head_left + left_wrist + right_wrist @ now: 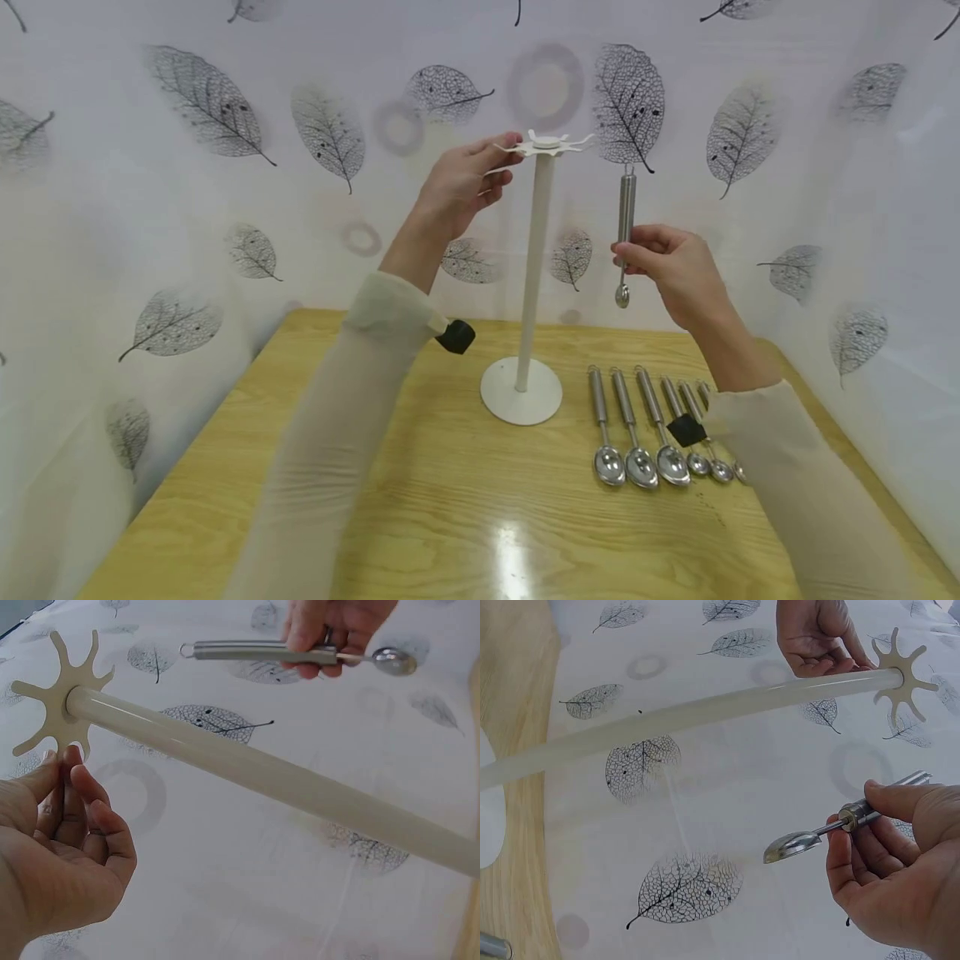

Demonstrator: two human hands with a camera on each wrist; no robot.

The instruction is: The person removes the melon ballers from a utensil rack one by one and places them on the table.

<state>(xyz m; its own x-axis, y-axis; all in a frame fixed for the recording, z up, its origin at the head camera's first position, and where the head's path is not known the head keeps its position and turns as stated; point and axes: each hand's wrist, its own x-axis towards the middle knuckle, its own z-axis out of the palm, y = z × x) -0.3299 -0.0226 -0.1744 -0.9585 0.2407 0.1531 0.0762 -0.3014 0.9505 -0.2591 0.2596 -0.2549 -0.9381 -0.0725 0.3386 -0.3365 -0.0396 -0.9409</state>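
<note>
A white stand (533, 267) has a round base and a flat top with several curved hooks (64, 656). My left hand (468, 183) is at its top, pinching one hook between thumb and fingertips. To the right of the pole, my right hand (671, 267) holds a small metal scoop (626, 208) upright, bowl down. Its fingers and thumb grip the lower end of the thick steel handle (255, 651), which has a wire ring at the top. In the right wrist view the little deep bowl (791, 846) sticks out past the fingers.
Several more steel scoops (641, 467) lie in a row on the wooden table (420, 500), right of the stand's base (521, 408); the right sleeve covers part of the row. A white leaf-print curtain (330, 242) surrounds the table at the back and sides.
</note>
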